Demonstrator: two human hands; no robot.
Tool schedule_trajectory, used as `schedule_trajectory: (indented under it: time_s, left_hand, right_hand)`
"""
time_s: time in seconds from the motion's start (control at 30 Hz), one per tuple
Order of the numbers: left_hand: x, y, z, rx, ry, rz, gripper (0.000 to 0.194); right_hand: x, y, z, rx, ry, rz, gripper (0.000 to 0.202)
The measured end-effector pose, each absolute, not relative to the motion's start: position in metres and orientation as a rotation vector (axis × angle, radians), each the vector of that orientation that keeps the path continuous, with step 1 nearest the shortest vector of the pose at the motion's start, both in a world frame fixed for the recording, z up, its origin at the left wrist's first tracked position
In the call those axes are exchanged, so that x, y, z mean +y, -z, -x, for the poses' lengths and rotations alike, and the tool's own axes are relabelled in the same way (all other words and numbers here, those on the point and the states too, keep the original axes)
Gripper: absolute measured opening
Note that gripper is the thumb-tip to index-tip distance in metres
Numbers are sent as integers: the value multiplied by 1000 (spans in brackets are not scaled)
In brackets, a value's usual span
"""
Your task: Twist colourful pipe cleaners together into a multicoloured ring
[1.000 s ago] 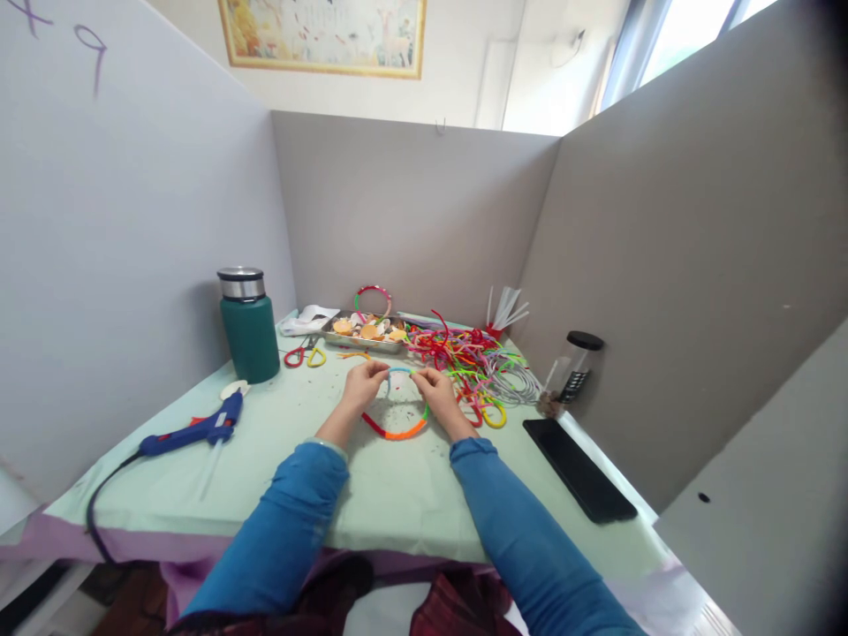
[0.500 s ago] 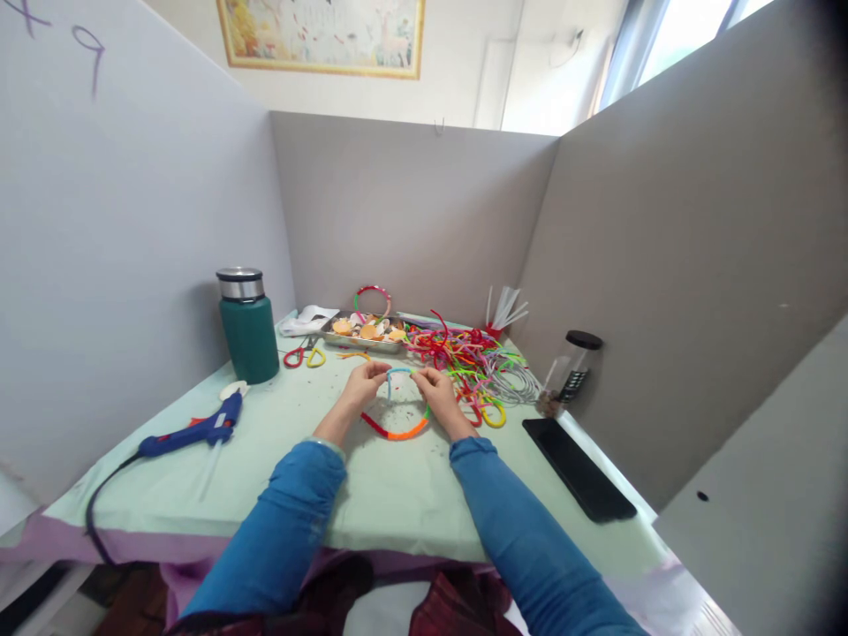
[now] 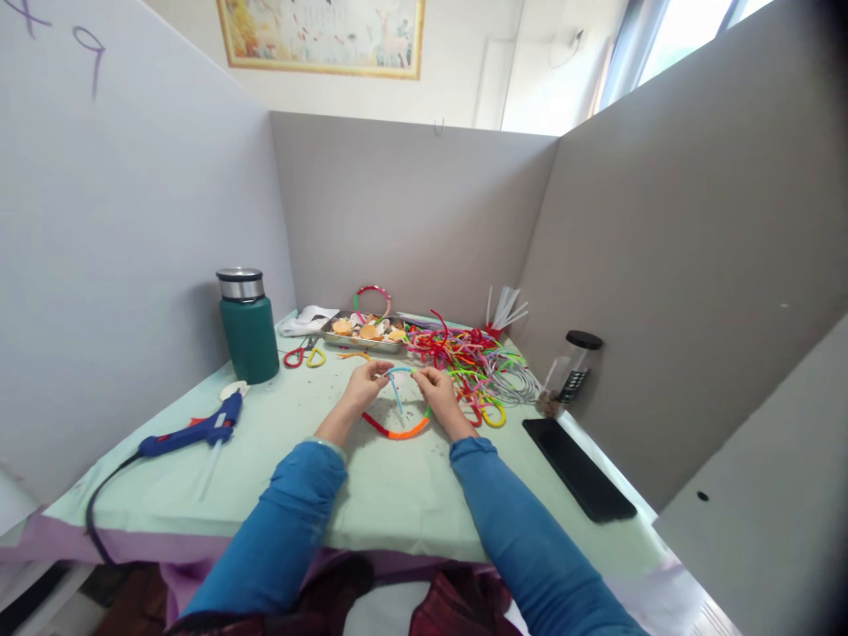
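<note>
Between my hands is a hoop (image 3: 407, 434) wound with fuzzy coloured stems, its near side showing red, orange and green. My left hand (image 3: 367, 383) has thumb and fingers pinched at the hoop's upper left. My right hand (image 3: 435, 391) pinches the hoop's upper right, where a light blue section meets green. From the blue section a loose length of light blue pipe cleaner (image 3: 397, 394) hangs down inside the ring, close to my left fingertips. What lies under my fingers is hidden.
A blue glue gun (image 3: 199, 431) and a green bottle (image 3: 249, 336) stand left. Behind are a metal tray (image 3: 377, 346) of shells and a finished-looking ring (image 3: 356, 301). Right are tangled pipe cleaners (image 3: 457, 349), yellow-red scissors (image 3: 494, 413), a jar (image 3: 575, 375) and a black phone-like slab (image 3: 579, 468).
The loose blue end has swung from beside my left fingers to the right and now reaches lower inside the hoop. Both hands stay almost where they were.
</note>
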State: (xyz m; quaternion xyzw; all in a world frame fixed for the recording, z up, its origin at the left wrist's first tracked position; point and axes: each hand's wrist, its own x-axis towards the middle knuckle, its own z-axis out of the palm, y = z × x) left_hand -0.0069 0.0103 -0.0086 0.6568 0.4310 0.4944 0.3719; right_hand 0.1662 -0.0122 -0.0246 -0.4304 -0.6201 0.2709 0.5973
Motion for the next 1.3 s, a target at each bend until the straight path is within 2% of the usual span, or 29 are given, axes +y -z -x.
schedule_trajectory:
  time_s: [0.63,0.93,1.3]
  left_hand:
    - [5,7,6,1538,-1233,-2163,22]
    - [3,3,7,1486,-1234,-1995,22]
    - [4,4,9,1383,-1199,-1829,33]
  right_hand:
    - [-11,28,-166,-1453,-675,1055,28]
    - [-11,28,-165,-1453,-667,1050,28]
    - [-11,28,-166,-1464,-634,1050,29]
